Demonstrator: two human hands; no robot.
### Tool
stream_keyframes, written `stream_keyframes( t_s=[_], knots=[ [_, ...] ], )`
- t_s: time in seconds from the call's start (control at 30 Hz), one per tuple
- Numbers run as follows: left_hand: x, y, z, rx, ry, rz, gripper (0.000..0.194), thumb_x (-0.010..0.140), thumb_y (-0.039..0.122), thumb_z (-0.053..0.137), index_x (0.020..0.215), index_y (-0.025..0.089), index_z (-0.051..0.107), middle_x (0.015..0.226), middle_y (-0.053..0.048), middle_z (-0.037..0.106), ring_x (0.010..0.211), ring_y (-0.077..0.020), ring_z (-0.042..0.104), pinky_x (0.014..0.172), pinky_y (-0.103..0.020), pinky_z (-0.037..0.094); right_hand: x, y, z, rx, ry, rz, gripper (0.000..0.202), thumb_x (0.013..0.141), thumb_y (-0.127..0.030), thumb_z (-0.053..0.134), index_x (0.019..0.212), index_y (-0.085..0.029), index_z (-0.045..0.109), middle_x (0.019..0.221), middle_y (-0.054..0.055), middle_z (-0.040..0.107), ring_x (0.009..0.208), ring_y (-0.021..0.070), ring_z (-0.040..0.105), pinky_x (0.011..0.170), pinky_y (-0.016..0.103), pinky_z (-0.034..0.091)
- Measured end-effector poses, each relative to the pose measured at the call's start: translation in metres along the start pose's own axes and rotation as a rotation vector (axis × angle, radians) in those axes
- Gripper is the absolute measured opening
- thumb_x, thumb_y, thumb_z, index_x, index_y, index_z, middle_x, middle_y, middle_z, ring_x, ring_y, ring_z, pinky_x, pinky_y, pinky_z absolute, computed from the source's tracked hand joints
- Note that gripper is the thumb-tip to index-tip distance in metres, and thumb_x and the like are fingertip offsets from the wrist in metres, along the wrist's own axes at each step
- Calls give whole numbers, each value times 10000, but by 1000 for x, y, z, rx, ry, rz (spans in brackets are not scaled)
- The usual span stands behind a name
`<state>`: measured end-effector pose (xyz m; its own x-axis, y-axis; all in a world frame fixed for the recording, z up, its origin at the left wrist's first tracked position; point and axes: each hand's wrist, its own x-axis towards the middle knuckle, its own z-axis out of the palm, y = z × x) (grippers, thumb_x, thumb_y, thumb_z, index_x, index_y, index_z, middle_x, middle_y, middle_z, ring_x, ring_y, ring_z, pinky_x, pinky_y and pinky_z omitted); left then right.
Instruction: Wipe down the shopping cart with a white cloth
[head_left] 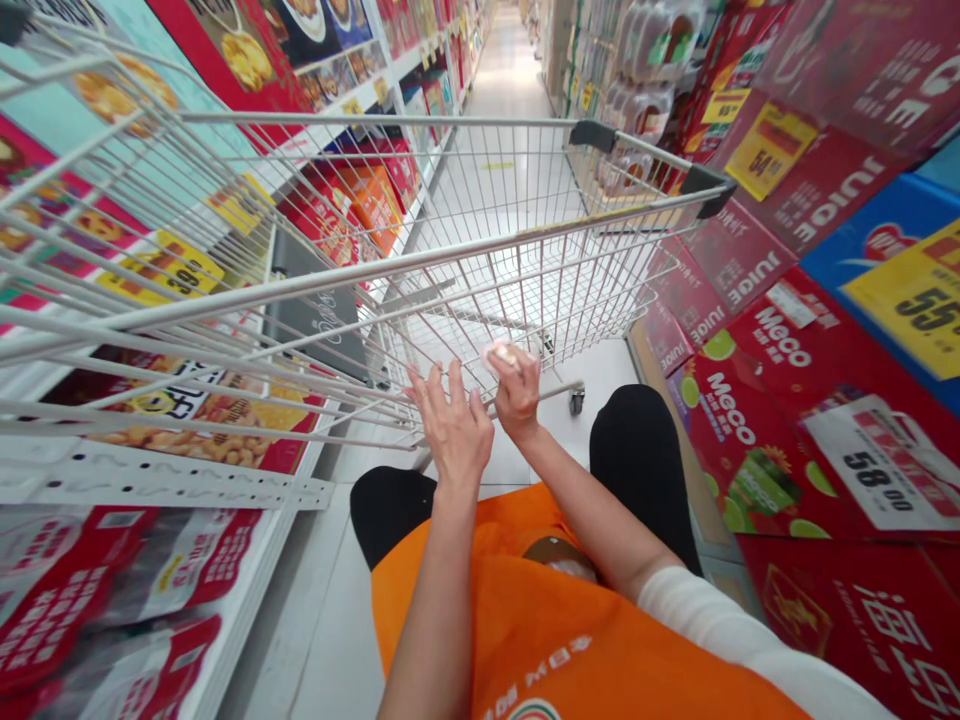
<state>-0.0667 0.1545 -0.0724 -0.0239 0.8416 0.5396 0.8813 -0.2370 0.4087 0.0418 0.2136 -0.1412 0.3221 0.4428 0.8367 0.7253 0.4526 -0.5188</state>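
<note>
A metal shopping cart (pixel 555 232) stands right in front of me, its wire side facing my knees. Fingers spread, my left hand (pixel 453 428) is at the lower wires of the basket; whether it touches them I cannot tell. Close beside it, my right hand (pixel 517 395) is closed around a small crumpled white-and-pink wad (pixel 504 354), which looks like a cloth or tissue. Most of the wad is hidden in the fingers. A dark grey panel (pixel 319 312) hangs inside the cart at the left. One caster (pixel 576 400) shows below the basket.
Shelves with boxed snacks and yellow price tags (pixel 176 268) line the left, close to the cart. Stacked red drink cartons (pixel 757 390) rise on the right beside my knee. The tiled aisle (pixel 504 70) runs straight ahead past the cart.
</note>
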Motion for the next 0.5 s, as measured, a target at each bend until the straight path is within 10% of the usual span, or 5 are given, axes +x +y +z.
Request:
stream_keyframes(
  t_s=[0.17,0.3,0.4,0.5],
  knots=[
    [-6,-8,-14,-108,42,38,452,984,230,477,1422,160,565,1464,-187,539,1557,-336,307,1272,-579,268,18,21,-16,-88,99,29,344,1023,-159,413,1086,-232,742,1148,109,667,1130,201,633,1004,409,538],
    [-12,-24,-46,-64,527,-101,388,941,323,603,1294,160,584,1329,-175,545,1387,-292,475,1233,-505,330,35,36,-21,-107,191,178,330,1022,-207,418,1150,-213,722,1177,125,620,1154,211,618,1026,433,540],
    [-2,-48,-60,-143,805,-335,609,907,406,617,1410,152,387,1482,-214,391,1469,-288,375,1274,-487,248,25,9,-11,-106,214,223,343,1019,-190,407,1196,-205,701,1191,137,616,1173,225,605,1044,461,516],
    [15,-70,-58,-438,714,-419,750,909,512,550,1459,139,203,1543,-247,302,1519,-283,316,1258,-437,289,6,-29,-1,-48,60,86,353,1010,-124,405,1160,-227,706,1182,119,664,1143,208,624,1013,420,503]
  ],
)
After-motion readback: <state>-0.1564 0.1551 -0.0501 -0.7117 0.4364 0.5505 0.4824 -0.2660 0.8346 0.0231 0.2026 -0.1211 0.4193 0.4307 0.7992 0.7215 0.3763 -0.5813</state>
